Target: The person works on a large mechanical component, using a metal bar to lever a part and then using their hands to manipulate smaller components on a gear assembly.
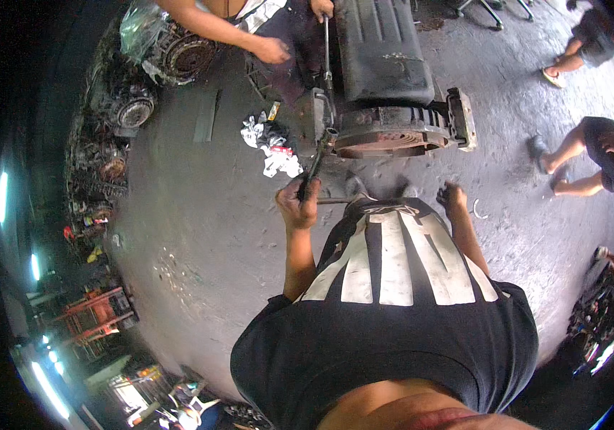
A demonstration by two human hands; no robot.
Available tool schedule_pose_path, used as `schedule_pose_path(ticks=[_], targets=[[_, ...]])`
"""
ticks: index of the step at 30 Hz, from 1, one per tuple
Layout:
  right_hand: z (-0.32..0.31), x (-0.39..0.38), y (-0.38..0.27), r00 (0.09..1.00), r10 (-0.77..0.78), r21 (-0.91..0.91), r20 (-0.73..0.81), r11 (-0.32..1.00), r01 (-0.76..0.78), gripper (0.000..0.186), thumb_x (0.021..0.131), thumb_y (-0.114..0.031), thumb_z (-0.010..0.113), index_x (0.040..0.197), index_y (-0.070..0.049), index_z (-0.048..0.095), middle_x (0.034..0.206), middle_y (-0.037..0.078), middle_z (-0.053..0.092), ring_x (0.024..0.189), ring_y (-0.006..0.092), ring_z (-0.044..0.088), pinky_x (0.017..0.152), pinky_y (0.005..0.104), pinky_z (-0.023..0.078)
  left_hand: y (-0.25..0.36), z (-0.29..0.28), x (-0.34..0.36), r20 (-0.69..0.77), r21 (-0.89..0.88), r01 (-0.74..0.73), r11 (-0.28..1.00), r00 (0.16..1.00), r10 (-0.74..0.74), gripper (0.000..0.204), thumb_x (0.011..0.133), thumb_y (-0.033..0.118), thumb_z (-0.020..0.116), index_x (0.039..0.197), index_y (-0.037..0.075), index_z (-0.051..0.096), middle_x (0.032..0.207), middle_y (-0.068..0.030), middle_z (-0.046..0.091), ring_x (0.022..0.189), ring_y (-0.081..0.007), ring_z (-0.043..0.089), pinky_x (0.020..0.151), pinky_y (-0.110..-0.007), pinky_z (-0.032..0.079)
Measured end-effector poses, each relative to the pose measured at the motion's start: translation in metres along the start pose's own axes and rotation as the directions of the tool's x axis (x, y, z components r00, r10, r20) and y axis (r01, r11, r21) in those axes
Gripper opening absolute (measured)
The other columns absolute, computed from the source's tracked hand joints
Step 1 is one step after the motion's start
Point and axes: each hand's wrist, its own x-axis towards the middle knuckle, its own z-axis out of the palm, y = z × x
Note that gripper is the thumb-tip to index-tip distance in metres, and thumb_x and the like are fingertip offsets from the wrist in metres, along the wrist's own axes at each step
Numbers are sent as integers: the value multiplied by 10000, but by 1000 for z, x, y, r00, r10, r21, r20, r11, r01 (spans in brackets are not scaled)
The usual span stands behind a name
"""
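Now clenching a dark wrench in the left hand, just beside the engine housing!
Can't tell the grasp of the right hand; seemingly lining up, next calling for firm seating.

Crumpled white scraps on grey floor; red metal frame left

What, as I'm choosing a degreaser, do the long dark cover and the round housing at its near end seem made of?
Long dark cover: probably painted metal, given its dull sheen and ridges. Round housing: likely cast metal, rough, grimy, rust-brown inside.
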Motion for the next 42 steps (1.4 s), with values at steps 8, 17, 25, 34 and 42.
schedule_pose_path(ticks=[8, 17, 25, 34, 42], targets=[[-130, 73, 103, 995, 18, -770, -102, 632, -91, 138, 777, -207, 522, 796, -84, 581, 633, 63, 552, 542, 201, 536, 480, 347, 444, -25, -41, -2, -137, 128, 35, 991, 990, -17, 280, 785, 286, 593, 688, 23, 592, 476, -31, 464, 438, -106, 437, 426, -270, 335], [-86, 110, 95, 968, -248, -733, -32, 665, 146, 175, 779, -248, 513, 873, -113, 572, 724, 35, 595, 563, 172, 542, 493, 337, 434, -44, -47, 43, 198, 125, -99, 987, 977, 73, 224, 761, 246, 610, 717, 27, 603, 536, -104, 547, 448, -226, 530, 451, -310, 387], [-66, 18, 62, 794, -500, -797, -346, 603, 32, 297, 706, -242, 597, 950, -74, 609, 693, 70, 623, 571, 161, 593, 509, 287, 466, -41, 2, 64, 422, -172, 42, 984, 906, 35, 130, 781, 162, 605, 792, 35, 628, 548, -24, 550, 463, -113, 505, 444, -262, 372], [-242, 6, 113, 762, 26, -353, -648, 875, -331, 278, 736, -284, 561, 917, -79, 610, 756, 71, 622, 600, 178, 590, 498, 338, 469, 37, 152, 81, 443, -483, 18, 875, 867, 227, 196, 835, 163, 536, 768, -11, 597, 568, -30, 528, 447, -76, 452, 402, -205, 345], [-381, -47, 31, 783, 168, 9, -599, 979, -203, 148, 758, -211, 513, 864, -141, 589, 682, 5, 542, 533, 142, 504, 477, 325, 393, 106, 289, 87, 303, -282, 10, 959, 950, 79, 211, 814, 162, 557, 764, -38, 602, 540, -32, 516, 427, -89, 435, 404, -221, 332]])
